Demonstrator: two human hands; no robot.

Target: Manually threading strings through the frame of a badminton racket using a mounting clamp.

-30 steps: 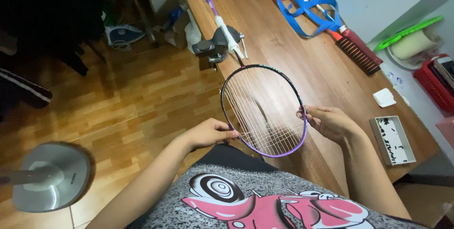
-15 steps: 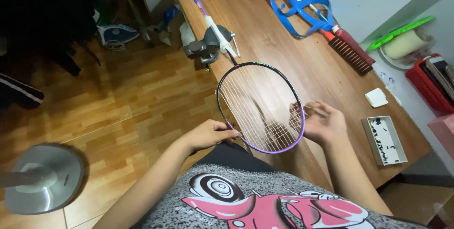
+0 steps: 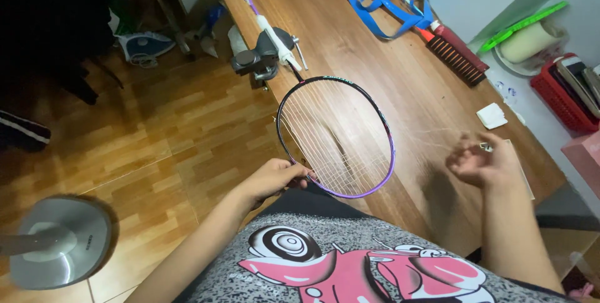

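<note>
Phones are lying in the red plastic basket [image 3: 565,96] at right; I'm seeing my left hand [image 3: 272,180] pinching the black-and-purple stringed badminton racket [image 3: 335,135], handle pointing upper left, while my right hand [image 3: 484,164] is pinching its thin white string [image 3: 431,133].

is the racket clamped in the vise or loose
Clamped: the badminton racket has its shaft gripped in the grey vise at the table edge.

One head-worn view, aimed steeply down and close over the left hand [image 3: 273,180] and right hand [image 3: 484,164]; brown wooden tabletop [image 3: 375,59] seen beyond them, floor left of the left hand.
</note>
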